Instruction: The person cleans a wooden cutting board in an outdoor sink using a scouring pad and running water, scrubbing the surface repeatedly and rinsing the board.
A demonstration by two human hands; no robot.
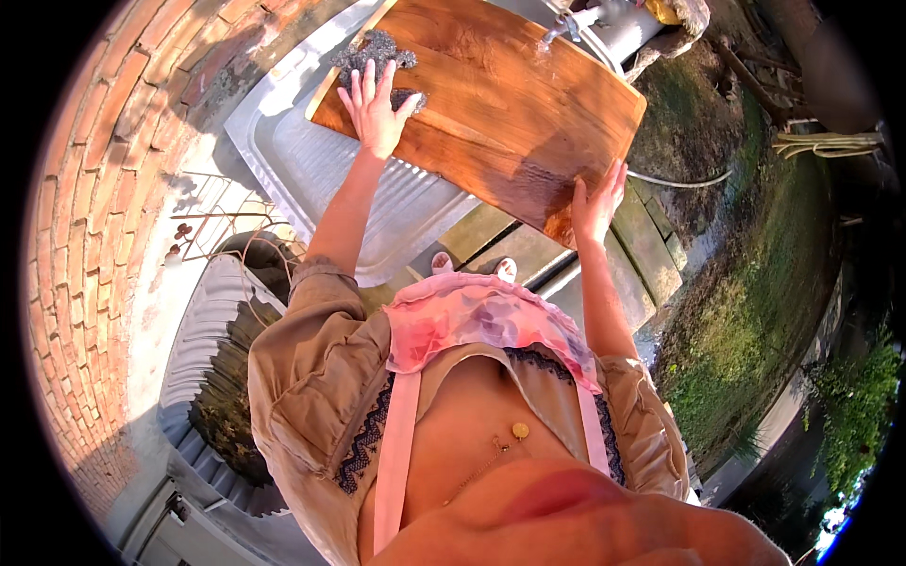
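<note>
A large, wet wooden board [500,94] lies tilted across a metal sink with a ribbed drainboard [326,156]. On the board's left end my left hand [377,113] rests with fingers spread over a dark grey scouring pad [382,49]. Parts of the pad stick out past the fingertips and beside the thumb. My right hand [596,208] grips the board's right edge near its lower corner, thumb on the top face and fingers along the side. Water glistens on the wood beneath the tap [564,26].
A brick wall [104,160] rises on the left. Beside me stand a ribbed light-coloured tub [189,354] and a thin wire rack [222,217]. Stone slabs [628,274] lie under my feet, with mossy ground [746,321] to the right. A thin pale hose [684,183] runs past the board.
</note>
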